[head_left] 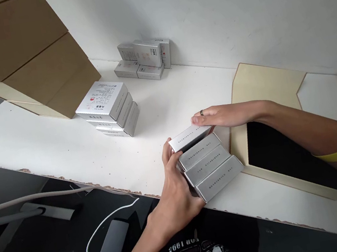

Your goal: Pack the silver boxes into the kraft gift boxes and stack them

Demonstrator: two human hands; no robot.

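Several flat silver-grey cartons [213, 164] stand on edge in a slanted row near the table's front edge. My left hand [178, 188] is wrapped round the left ends of the row, its thumb and fingers closed on the cartons. The farthest carton [189, 137] leans a little apart from the others, leaving a dark gap. My right hand [226, 115], with a ring on one finger, grips that carton at its far right top; part of the grip is hidden behind it. A stack of similar cartons [103, 100] stands farther left on the white table.
More silver cartons [148, 53] are piled against the wall [218, 16]. An open cardboard box [268, 78] with a dark inside lies at the right, under my right forearm. Large brown boxes [48, 72] rise at the left. A white cable [106, 216] hangs below the chipped table edge.
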